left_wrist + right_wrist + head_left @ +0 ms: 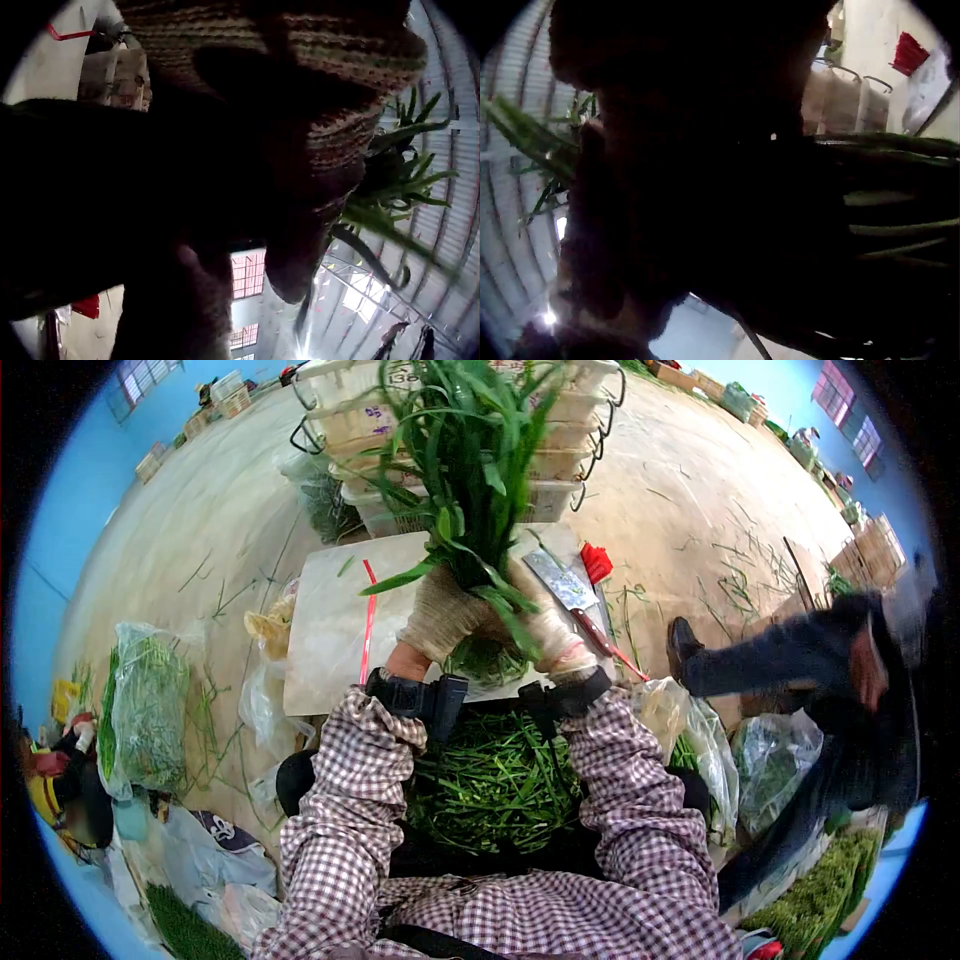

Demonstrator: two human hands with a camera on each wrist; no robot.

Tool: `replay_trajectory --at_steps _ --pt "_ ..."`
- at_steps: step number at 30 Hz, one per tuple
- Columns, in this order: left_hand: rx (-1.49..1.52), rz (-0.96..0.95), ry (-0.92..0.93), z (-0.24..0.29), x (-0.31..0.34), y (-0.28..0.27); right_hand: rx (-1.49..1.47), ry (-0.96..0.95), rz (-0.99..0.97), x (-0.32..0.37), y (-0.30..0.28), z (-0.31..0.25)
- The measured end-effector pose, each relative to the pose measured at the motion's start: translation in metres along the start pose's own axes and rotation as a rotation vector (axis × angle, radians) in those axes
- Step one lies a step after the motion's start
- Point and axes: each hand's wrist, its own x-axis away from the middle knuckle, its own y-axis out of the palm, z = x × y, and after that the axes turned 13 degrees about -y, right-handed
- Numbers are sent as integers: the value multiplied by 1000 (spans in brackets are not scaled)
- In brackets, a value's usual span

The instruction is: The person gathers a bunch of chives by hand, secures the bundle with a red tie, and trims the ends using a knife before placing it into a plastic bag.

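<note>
Gripping 1 bunch from either side, the left hand and right hand have gloved fingers wrapped round it, both equally near. It's above the board, long axis running away from the person's chest: leaves fan past the fingers towards the crates, lower ends between the wrists. The knife lies beside the right hand.

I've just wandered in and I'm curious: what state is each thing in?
Long leaves: bunched, held
Left hand: gloved, gripping the long leaves
Right hand: gloved, gripping the long leaves
Knife: lying down, unheld
Crates: stacked
Loose leaves: heaped
Bag on the floor at left: filled
</note>
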Motion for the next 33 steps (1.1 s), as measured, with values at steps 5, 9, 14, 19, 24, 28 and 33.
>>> replay_trajectory --at_steps 5,9,14,19,24,28,33 --pt "-189 459 -33 -82 0 -22 1249 -472 -192 -3 10 56" --pt "674 330 -240 -8 73 -96 1600 -1037 -270 59 22 80" --pt "926 -219 -169 68 129 -177 1402 -29 -268 125 -89 151" --pt "973 -76 197 71 164 -212 1782 694 -724 143 -195 178" --pt "1081 -151 515 53 160 -228 1520 79 -424 121 -113 84" --pt "1214 -153 407 66 164 -213 956 -71 -425 129 -30 49" --pt "1067 -352 315 35 166 -259 955 -200 -572 143 14 49"
